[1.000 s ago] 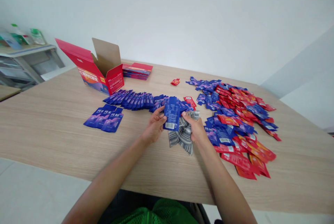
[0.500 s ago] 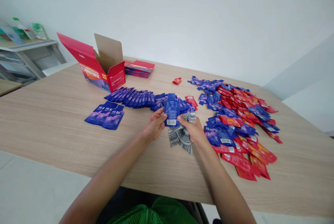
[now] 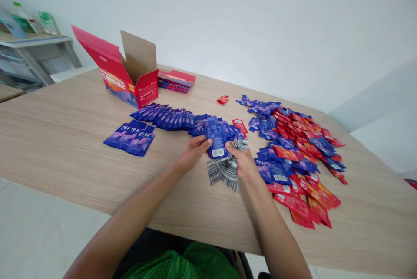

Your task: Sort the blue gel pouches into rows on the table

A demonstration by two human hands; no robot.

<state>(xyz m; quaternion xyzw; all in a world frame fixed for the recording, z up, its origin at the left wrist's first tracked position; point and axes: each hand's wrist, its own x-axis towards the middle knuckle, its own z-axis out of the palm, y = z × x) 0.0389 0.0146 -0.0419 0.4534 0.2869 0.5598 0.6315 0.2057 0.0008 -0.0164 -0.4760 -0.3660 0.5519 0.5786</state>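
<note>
In the middle of the head view, my left hand [image 3: 196, 152] pinches the left edge of a blue sachet [image 3: 215, 133], whose printed back and white barcode face me. My right hand [image 3: 243, 159] is closed around a grey-and-white striped bundle [image 3: 228, 170] that fans out below the sachet. I cannot make out what the bundle is made of. The right thumb rests at the sachet's lower right edge. Behind the hands runs a long overlapping row of blue sachets [image 3: 172, 118]. Three overlapping blue sachets [image 3: 138, 142] lie to the left.
An open red carton [image 3: 146, 90] stands at the back left, with a stack of flat red-and-blue cartons [image 3: 177, 80] beside it. A mixed heap of red and blue sachets [image 3: 299, 149] covers the right side. One red sachet [image 3: 223, 100] lies apart near the back. Bottles [image 3: 24, 21] stand on a side table.
The blue sachet has tilted slightly and its top leans left. Both hands keep their hold, and the striped bundle hangs a little further left. The view has shifted slightly.
</note>
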